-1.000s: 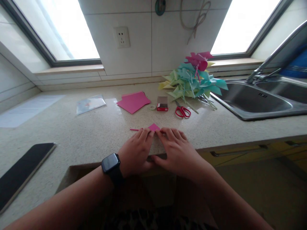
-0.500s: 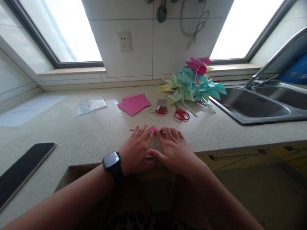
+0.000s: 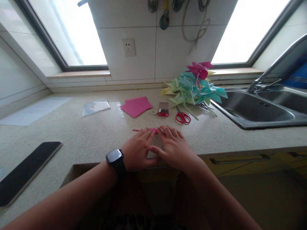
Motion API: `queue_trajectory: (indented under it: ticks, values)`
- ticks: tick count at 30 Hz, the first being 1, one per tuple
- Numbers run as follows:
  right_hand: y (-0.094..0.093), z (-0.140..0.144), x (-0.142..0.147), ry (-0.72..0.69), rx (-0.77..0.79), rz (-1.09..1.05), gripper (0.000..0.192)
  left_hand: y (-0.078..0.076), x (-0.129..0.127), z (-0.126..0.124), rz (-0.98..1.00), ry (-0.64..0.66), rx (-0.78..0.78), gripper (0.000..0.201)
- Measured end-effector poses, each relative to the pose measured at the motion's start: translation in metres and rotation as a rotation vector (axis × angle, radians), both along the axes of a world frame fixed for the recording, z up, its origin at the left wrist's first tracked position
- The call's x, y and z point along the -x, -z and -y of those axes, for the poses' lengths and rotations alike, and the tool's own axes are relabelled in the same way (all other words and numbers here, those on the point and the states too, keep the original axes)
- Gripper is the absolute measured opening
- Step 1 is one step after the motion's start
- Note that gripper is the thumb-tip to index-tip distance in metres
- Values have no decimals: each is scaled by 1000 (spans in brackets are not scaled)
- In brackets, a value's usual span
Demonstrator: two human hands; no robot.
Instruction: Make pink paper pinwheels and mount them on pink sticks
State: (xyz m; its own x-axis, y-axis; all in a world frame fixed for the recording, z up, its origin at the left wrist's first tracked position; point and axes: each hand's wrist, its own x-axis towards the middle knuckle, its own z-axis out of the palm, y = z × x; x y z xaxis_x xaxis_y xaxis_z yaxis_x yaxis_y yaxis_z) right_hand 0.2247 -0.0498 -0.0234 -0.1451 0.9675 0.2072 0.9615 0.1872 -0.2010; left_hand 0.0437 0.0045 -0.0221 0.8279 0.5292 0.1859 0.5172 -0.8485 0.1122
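A small piece of pink paper (image 3: pixel 155 130) lies on the counter under my fingertips, its thin rolled end sticking out to the left. My left hand (image 3: pixel 139 147), with a dark watch (image 3: pixel 115 156) on the wrist, rests flat over its left part, fingers stretched out. Over the right part lies my right hand (image 3: pixel 174 145), also flat with fingers extended. Only the middle and left tip of the paper show; the rest is hidden beneath the fingers. Both thumbs are away from the paper and cross near each other at the counter's front edge.
Beyond my hands are pink sheets (image 3: pixel 136 107), a tape roll (image 3: pixel 154 112), a small red box (image 3: pixel 163 110) and red scissors (image 3: pixel 183 118). Paper pinwheels (image 3: pixel 192 86) are heaped beside the sink (image 3: pixel 259 105). On the left are a plastic sleeve (image 3: pixel 96 107), a printed sheet (image 3: pixel 35 110) and a dark flat slab (image 3: pixel 28 172).
The view has shifted slightly, so everything sits a little lower and to the right. Less of the pink paper shows between my hands, which stay pressed on it.
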Motion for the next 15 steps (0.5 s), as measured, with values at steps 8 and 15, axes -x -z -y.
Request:
queue_trajectory:
  ticks: [8, 15]
  values:
    - [2, -7, -4, 14, 20, 6, 88, -8, -6, -9, -63, -10, -17, 64]
    - [0, -10, -4, 60, 81, -36, 90, -16, -17, -25, -128, -34, -70, 39]
